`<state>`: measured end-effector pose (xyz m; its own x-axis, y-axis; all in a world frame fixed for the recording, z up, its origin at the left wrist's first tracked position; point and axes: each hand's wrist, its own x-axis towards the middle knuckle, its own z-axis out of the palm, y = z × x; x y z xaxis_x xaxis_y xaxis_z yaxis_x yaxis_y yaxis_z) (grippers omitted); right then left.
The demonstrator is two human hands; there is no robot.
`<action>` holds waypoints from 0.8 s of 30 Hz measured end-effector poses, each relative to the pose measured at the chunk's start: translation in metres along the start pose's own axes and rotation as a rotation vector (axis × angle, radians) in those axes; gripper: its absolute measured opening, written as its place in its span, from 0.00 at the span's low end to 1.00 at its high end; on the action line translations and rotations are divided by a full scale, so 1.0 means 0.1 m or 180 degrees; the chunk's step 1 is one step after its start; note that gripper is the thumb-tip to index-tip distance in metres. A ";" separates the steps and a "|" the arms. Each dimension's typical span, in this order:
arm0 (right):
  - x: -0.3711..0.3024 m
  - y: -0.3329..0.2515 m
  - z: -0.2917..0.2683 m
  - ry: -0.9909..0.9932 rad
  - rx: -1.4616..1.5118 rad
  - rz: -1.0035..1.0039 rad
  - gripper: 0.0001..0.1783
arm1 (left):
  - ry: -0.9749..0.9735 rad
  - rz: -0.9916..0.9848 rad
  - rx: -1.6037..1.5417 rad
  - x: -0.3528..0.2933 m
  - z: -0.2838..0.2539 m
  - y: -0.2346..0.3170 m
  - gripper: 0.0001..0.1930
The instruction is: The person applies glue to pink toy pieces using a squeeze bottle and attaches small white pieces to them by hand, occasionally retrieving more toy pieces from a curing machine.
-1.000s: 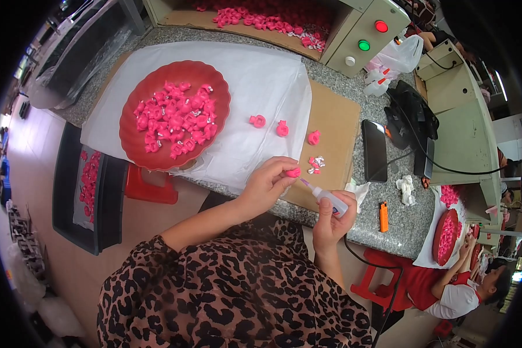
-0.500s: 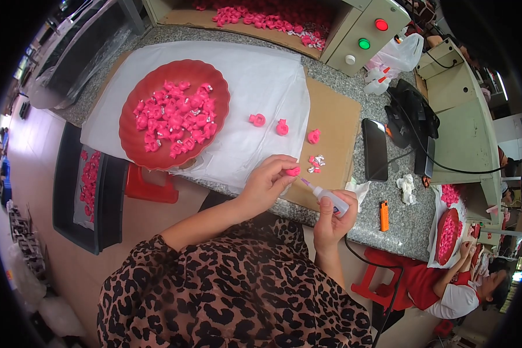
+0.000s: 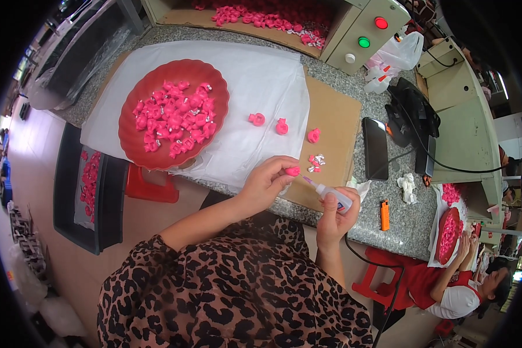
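Observation:
Between the fingertips of my left hand (image 3: 265,184) is a small pink plastic figure (image 3: 293,171). My right hand (image 3: 337,216) grips a small white squeeze glue bottle (image 3: 334,198), tilted so that its thin purple nozzle (image 3: 308,180) points at the figure, a little apart from it. Just beyond the hands, a cluster of tiny white and pink pieces (image 3: 315,163) lies on brown cardboard (image 3: 334,110). Three more pink figures stand apart in a row, among them one on white paper (image 3: 282,127) and one on the cardboard (image 3: 314,136). A scalloped red plate (image 3: 134,145) at the left holds a heap of pink figures.
A phone (image 3: 375,149), an orange lighter (image 3: 384,216) and crumpled tissue (image 3: 407,188) lie at the right. Behind stands a machine box (image 3: 359,43) with lit buttons and pink pieces inside. A dark bin (image 3: 113,203) is at the lower left. A co-worker (image 3: 455,296) sits at the right.
My right hand and the glue bottle have drawn back slightly to the right, away from the pink figure. My left hand stays almost still. The co-worker's hands have shifted.

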<state>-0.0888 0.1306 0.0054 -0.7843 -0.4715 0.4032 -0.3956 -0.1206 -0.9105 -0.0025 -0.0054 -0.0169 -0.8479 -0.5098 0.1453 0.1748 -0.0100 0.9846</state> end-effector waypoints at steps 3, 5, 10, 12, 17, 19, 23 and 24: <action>0.01 0.00 0.02 0.0120 0.0247 0.0124 0.09 | -0.0123 0.0089 0.0181 0.01 -0.03 0.04 0.09; 0.04 0.01 0.02 0.0197 0.0425 0.0217 0.09 | -0.0437 -0.0125 0.0343 0.01 -0.08 0.06 0.09; 0.17 -0.03 -0.06 0.0047 0.0864 0.0348 0.09 | -0.0888 -0.0704 -0.0498 0.09 -0.16 0.18 0.10; 0.23 -0.06 -0.06 -0.0075 0.0814 0.0349 0.08 | -0.0842 -0.0918 -0.0791 0.09 -0.19 0.16 0.10; 0.26 -0.05 -0.07 -0.0295 0.0668 0.0335 0.08 | -0.1075 -0.0927 -0.0671 0.11 -0.22 0.14 0.10; 0.26 -0.06 -0.07 -0.0363 0.0639 0.0392 0.08 | -0.1075 -0.0914 -0.0652 0.11 -0.23 0.15 0.10; 0.26 -0.05 -0.06 -0.0395 0.0491 0.0318 0.08 | -0.1122 -0.0907 -0.0600 0.11 -0.23 0.17 0.10; 0.26 -0.05 -0.05 -0.0421 0.0431 0.0325 0.08 | -0.1125 -0.0910 -0.0600 0.11 -0.23 0.16 0.10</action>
<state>-0.1096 0.1236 0.0212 -0.7440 -0.5966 0.3008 -0.2425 -0.1784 -0.9536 0.0021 -0.0308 -0.0021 -0.9874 -0.1411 -0.0717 -0.0298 -0.2791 0.9598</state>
